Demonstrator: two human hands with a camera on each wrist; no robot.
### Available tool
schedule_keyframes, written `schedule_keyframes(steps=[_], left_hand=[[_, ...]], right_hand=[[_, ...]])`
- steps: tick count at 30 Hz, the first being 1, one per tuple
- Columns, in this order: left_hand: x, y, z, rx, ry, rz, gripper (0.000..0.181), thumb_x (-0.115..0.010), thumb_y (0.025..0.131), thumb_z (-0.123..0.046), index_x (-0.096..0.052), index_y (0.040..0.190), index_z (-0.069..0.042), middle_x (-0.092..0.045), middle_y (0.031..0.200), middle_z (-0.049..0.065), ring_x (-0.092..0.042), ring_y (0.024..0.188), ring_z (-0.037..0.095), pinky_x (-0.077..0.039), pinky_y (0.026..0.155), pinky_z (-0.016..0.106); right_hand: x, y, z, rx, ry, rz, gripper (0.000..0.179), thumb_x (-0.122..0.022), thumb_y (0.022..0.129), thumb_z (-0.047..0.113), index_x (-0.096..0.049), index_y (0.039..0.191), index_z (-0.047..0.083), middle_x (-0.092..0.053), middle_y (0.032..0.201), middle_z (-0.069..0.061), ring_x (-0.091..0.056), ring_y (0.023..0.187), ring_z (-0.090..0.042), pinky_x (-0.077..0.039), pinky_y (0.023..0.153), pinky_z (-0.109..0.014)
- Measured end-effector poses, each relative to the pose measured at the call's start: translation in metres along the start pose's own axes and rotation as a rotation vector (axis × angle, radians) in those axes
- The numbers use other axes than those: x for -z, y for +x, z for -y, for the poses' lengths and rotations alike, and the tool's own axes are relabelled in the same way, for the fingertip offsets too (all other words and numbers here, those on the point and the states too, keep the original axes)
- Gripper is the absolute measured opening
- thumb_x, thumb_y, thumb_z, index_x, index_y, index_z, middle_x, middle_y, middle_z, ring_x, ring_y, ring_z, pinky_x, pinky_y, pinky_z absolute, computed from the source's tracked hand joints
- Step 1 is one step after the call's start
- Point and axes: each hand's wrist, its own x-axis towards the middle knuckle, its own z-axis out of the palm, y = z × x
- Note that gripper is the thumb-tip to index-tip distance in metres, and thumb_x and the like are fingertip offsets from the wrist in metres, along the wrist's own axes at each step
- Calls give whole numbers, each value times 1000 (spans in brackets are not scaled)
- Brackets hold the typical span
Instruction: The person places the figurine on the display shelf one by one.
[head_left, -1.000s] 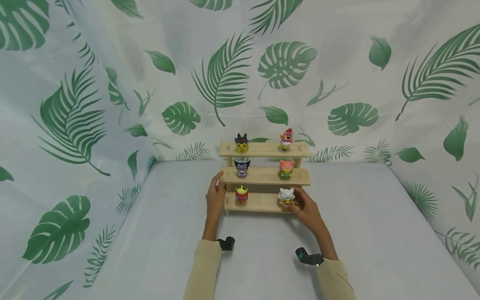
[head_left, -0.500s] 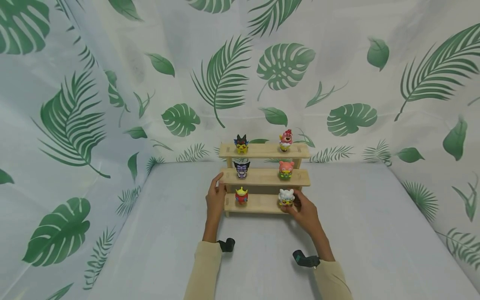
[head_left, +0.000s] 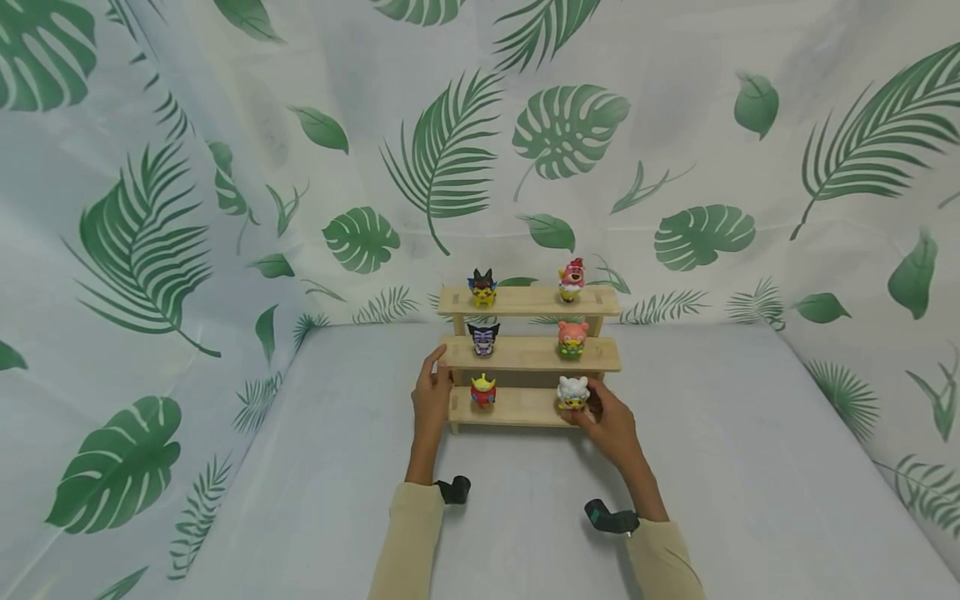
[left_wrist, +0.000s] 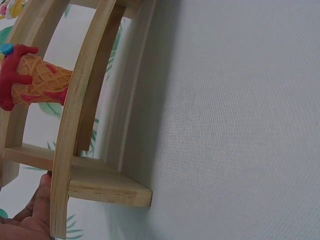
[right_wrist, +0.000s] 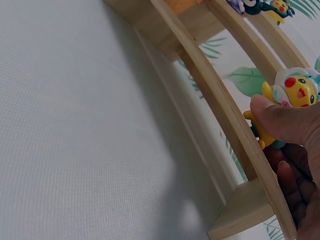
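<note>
A three-tier wooden display shelf (head_left: 525,407) stands before me. My left hand (head_left: 431,408) grips its left end, index fingertip at the middle board; the left wrist view shows part of that hand (left_wrist: 31,220) behind the bottom board. My right hand (head_left: 613,425) holds a small yellow figurine in a white hood (head_left: 573,392) between thumb and fingers at the bottom board's right. In the right wrist view the thumb presses the figurine's (right_wrist: 300,90) front; its feet are at the board. A red figurine with a yellow top (head_left: 483,392) stands at the bottom left, its cone-shaped base (left_wrist: 42,80) waffle-patterned.
A purple-and-black figurine (head_left: 483,340) and a pink one (head_left: 572,340) stand on the middle board. Above them are a black-eared yellow figurine (head_left: 483,288) and a red-topped pink one (head_left: 572,281). A leaf-patterned sheet (head_left: 450,275) hangs behind the white table surface (head_left: 525,500).
My right hand and wrist have shifted slightly left, the fingers still around the white-hooded figurine. The left hand keeps its place at the shelf's end.
</note>
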Motion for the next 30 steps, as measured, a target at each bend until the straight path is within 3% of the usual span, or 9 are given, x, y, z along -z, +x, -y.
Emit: schedule_keyframes(steps=[11, 21, 30], left_hand=[[-1, 0, 2, 0, 5, -2, 37, -43, 104, -43, -54, 138, -35, -65, 88, 13, -56, 75, 20, -43, 67, 31], [0, 0, 0, 0, 6, -3, 37, -43, 104, -43, -54, 138, -34, -66, 88, 8, -55, 75, 15, -44, 68, 30], [-1, 0, 1, 0, -3, 5, 37, -42, 104, -44, -53, 138, -35, -66, 86, 17, -54, 72, 16, -43, 66, 30]], right_hand=[[0, 0, 0, -6, -2, 8, 61, -83, 78, 18, -55, 129, 1, -67, 113, -21, -66, 103, -33, -52, 86, -47], [1, 0, 1, 0, 2, 7, 60, -83, 79, 18, -55, 129, 1, -67, 114, -21, -66, 104, -33, -52, 87, -47], [1, -2, 1, 14, 14, -4, 61, -84, 77, 17, -56, 129, 2, -67, 116, -22, -66, 106, -34, -53, 87, -47]])
